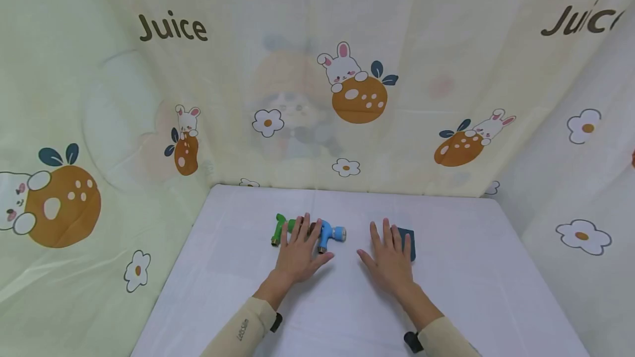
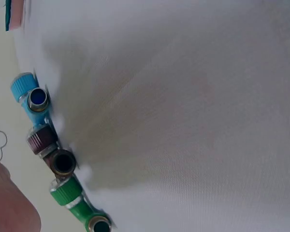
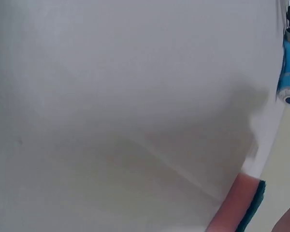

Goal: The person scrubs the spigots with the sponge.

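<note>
Three plastic taps lie in a row on the white table: a green tap [image 1: 280, 228], a dark brown tap [image 2: 42, 138] and a blue tap [image 1: 326, 231]. My left hand [image 1: 296, 260] is held over them, fingers spread, covering much of the brown one in the head view. It holds nothing. To the right, my right hand [image 1: 394, 266] has its fingers outstretched over the left side of a sponge [image 1: 411, 241] and grips nothing. That sponge has a dark green scouring face and a pink body, seen in the right wrist view. Whether fingertips touch anything, I cannot tell.
The table [image 1: 471, 269] is covered with a white cloth. Behind it and along both sides hangs a pale curtain [image 1: 278, 4] printed with rabbits, oranges and flowers. Each wrist carries a black strap [image 1: 413, 341] near the beige sleeve cuff.
</note>
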`<state>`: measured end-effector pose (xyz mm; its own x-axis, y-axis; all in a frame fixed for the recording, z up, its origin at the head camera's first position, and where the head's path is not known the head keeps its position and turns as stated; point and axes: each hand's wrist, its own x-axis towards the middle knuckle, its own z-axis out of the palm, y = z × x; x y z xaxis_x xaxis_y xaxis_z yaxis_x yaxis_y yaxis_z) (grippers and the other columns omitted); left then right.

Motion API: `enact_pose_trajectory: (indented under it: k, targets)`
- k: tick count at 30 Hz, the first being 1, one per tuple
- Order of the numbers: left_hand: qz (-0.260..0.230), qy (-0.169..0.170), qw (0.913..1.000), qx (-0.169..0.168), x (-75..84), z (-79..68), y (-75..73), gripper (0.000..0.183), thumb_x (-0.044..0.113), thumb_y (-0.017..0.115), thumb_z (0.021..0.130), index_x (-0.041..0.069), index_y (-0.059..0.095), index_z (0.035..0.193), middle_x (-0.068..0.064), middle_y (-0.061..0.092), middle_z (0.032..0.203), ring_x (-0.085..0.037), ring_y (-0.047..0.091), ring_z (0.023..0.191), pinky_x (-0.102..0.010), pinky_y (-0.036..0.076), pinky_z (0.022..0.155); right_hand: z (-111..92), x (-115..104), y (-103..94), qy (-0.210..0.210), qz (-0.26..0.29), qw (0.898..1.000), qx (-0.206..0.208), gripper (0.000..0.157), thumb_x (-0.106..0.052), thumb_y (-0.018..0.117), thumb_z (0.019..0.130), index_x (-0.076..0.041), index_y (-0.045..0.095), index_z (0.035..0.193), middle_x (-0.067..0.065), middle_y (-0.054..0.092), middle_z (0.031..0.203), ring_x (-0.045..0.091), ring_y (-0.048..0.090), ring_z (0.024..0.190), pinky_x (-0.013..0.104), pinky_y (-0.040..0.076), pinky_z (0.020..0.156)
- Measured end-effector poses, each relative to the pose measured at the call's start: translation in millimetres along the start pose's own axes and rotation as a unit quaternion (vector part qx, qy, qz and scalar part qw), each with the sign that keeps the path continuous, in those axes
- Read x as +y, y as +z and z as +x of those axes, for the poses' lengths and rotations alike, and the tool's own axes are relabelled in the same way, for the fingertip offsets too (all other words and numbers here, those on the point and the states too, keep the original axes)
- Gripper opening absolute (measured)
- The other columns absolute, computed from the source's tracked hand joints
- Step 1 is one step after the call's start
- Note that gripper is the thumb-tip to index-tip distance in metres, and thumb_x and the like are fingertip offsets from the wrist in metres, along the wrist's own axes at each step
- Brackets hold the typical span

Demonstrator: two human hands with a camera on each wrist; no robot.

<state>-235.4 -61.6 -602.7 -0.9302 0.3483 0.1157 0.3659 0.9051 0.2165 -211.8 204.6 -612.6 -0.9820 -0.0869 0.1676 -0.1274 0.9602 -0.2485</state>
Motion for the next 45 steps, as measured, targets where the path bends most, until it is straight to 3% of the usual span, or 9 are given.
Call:
enact_pose_trajectory:
  k: [14, 22, 27, 34, 45]
  targets:
    - [-0.008, 0.001, 1.0000, -0.005, 9.8, 3.9, -4.1, 0.091, 0.074, 0.048, 0.097, 0.025, 0.018, 0.168, -0.012, 0.011, 0.176, -0.035, 0.007, 0.163, -0.068, -0.001, 0.126, 9.6, 27.9, 2.2, 0.049, 0.016, 0.999, -0.001, 0.082, -0.054, 0.053, 0.104, -0.008, 0.025, 0.165, 0.029, 0.014, 0.170, 0.056, 0.013, 0.154, 0.076, 0.002, 0.120]
    - [0.006, 0.004, 0.9997, -0.022, 11.6, 8.8, -5.2, 0.092, 0.077, 0.041, 0.098, 0.026, 0.013, 0.169, -0.009, 0.010, 0.176, -0.032, 0.004, 0.163, -0.067, -0.004, 0.126, 7.8, 36.6, 4.3, 0.077, 0.019, 0.997, -0.013, 0.080, -0.052, 0.052, 0.105, -0.005, 0.024, 0.164, 0.031, 0.016, 0.169, 0.067, 0.011, 0.149, 0.079, 0.003, 0.118]
    - [0.001, 0.009, 0.9996, -0.025, 18.0, 15.6, 0.0, 0.090, 0.077, 0.042, 0.098, 0.026, 0.018, 0.168, -0.007, 0.013, 0.176, -0.031, 0.008, 0.163, -0.065, -0.005, 0.127, 8.8, 39.4, 9.7, 0.087, 0.029, 0.996, -0.023, 0.076, -0.048, 0.049, 0.107, -0.007, 0.022, 0.165, 0.030, 0.014, 0.169, 0.069, 0.011, 0.146, 0.080, 0.011, 0.116]
    - [0.030, 0.007, 0.9991, -0.027, 28.0, 27.3, 14.4, 0.089, 0.080, 0.040, 0.096, 0.028, 0.025, 0.167, -0.009, 0.025, 0.173, -0.031, 0.017, 0.162, -0.065, -0.005, 0.127, 11.1, 41.0, 14.5, 0.086, 0.017, 0.996, -0.017, 0.067, -0.035, 0.050, 0.106, -0.009, 0.026, 0.164, 0.029, 0.016, 0.169, 0.069, 0.027, 0.135, 0.077, 0.033, 0.104]
    - [0.075, -0.001, 0.9963, -0.042, 36.5, 36.2, 31.4, 0.092, 0.085, 0.029, 0.095, 0.027, 0.027, 0.166, -0.007, 0.031, 0.171, -0.031, 0.020, 0.161, -0.064, -0.006, 0.127, 12.2, 40.9, 9.9, 0.086, 0.010, 0.996, -0.020, 0.067, -0.032, 0.049, 0.106, -0.009, 0.024, 0.164, 0.028, 0.017, 0.168, 0.069, 0.032, 0.131, 0.075, 0.035, 0.103]
